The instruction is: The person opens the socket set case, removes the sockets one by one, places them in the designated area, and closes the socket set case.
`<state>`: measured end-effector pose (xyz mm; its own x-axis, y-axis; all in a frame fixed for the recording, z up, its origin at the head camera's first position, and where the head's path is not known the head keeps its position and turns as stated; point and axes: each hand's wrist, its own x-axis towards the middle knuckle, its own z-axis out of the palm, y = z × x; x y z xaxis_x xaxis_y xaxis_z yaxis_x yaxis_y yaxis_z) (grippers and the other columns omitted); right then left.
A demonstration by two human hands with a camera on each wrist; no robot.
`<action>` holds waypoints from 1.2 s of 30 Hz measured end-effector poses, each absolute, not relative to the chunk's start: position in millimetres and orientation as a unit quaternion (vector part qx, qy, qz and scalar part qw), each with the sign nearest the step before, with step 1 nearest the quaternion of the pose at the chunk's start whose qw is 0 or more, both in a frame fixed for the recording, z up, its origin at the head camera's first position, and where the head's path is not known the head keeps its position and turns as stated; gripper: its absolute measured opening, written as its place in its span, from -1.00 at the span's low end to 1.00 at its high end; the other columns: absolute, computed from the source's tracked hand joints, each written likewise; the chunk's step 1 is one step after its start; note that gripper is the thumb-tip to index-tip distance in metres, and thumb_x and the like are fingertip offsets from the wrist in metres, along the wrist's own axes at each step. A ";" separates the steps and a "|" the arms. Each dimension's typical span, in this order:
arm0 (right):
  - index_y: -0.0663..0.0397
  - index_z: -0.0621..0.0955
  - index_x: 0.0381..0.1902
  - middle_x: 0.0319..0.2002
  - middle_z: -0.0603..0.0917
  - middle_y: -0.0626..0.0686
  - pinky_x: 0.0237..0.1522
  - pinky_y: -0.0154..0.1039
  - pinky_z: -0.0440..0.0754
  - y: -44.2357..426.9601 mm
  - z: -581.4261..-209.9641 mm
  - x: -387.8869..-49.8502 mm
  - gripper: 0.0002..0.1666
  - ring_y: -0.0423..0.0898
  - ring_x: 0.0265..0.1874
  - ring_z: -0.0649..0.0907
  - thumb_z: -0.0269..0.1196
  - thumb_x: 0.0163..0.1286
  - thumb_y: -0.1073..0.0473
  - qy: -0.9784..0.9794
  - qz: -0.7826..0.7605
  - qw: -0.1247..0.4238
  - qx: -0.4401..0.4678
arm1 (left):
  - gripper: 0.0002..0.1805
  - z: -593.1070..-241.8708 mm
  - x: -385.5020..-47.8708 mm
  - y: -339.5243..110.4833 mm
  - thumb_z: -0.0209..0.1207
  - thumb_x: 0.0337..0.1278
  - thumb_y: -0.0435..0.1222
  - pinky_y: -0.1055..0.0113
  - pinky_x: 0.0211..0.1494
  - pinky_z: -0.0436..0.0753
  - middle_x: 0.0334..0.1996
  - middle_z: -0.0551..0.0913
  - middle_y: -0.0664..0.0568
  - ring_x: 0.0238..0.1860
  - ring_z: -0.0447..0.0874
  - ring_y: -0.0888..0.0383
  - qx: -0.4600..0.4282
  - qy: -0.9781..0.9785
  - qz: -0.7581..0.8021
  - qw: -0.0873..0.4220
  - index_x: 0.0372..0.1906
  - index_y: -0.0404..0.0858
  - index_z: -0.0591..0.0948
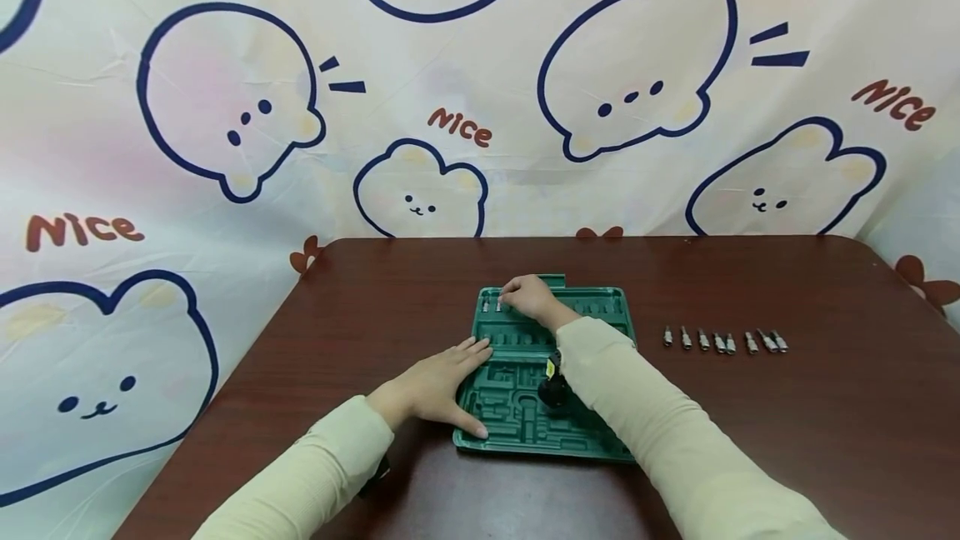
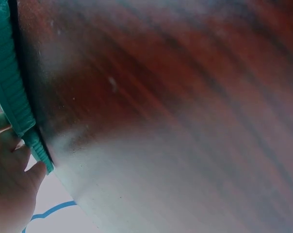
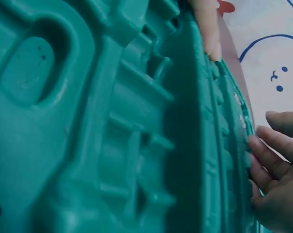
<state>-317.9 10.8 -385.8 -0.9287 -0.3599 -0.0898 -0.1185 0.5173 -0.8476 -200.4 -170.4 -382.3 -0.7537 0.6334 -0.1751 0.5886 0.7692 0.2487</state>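
Observation:
A green plastic tool case [image 1: 525, 447] lies unfolded on the table, with moulded slots in both halves. My left hand [image 1: 442, 382] rests on its left edge, fingers and thumb spread; the left wrist view catches part of that hand [image 2: 13, 179] against the green side. At the far left row, my right hand [image 1: 531, 297] touches the slots beside two small silver metal bits [image 1: 492, 305]. In the right wrist view the fingertips of the right hand [image 3: 280, 170] press along the case's far part, the thumb held apart. No piece shows between them.
Several small silver bits [image 1: 703, 340] stand in a loose row on the brown table [image 1: 750, 423], right of the case. A patterned cloth [image 1: 420, 90] hangs behind the table. A black wrist device [image 1: 553, 390] sits beneath the right forearm, over the case.

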 end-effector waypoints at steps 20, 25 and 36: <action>0.29 0.52 -0.07 -0.01 0.46 0.20 -0.06 -0.07 0.39 0.3 -388.2 -326.2 -0.71 0.07 -0.02 0.42 -0.01 0.30 0.31 0.860 -0.479 0.161 -0.071 | 0.19 -384.6 -202.1 -171.1 0.03 -0.48 0.42 0.13 0.21 0.10 0.32 -0.10 0.10 0.30 -0.23 0.13 0.325 0.933 0.090 0.127 0.33 -0.15 -0.01; 0.26 0.58 -0.17 -0.06 0.49 0.17 -0.12 -0.10 0.43 -2.8 -387.6 -324.7 -0.75 0.05 -0.08 0.46 0.04 0.26 0.29 0.843 -0.518 0.144 -0.023 | 0.19 -383.9 -201.7 -170.7 0.04 -0.48 0.41 0.12 0.20 0.11 0.33 -0.11 0.11 0.31 -0.24 0.13 0.323 0.933 0.092 0.130 0.33 -0.15 -0.01; 0.22 0.59 -0.22 -0.11 0.52 0.14 -0.17 -0.10 0.45 -6.5 -387.7 -320.0 -0.79 0.04 -0.13 0.48 0.11 0.23 0.24 0.837 -0.530 0.134 -0.002 | 0.19 -383.8 -201.9 -171.2 0.03 -0.49 0.42 0.11 0.19 0.13 0.33 -0.11 0.11 0.31 -0.24 0.13 0.323 0.932 0.099 0.131 0.33 -0.15 0.00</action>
<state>-320.0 -6.5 -387.7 -0.9643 -0.1443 -0.2218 0.1387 0.4383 -0.8881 -201.9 -171.2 -383.8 -0.7563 0.6289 -0.1803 0.5768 0.7711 0.2697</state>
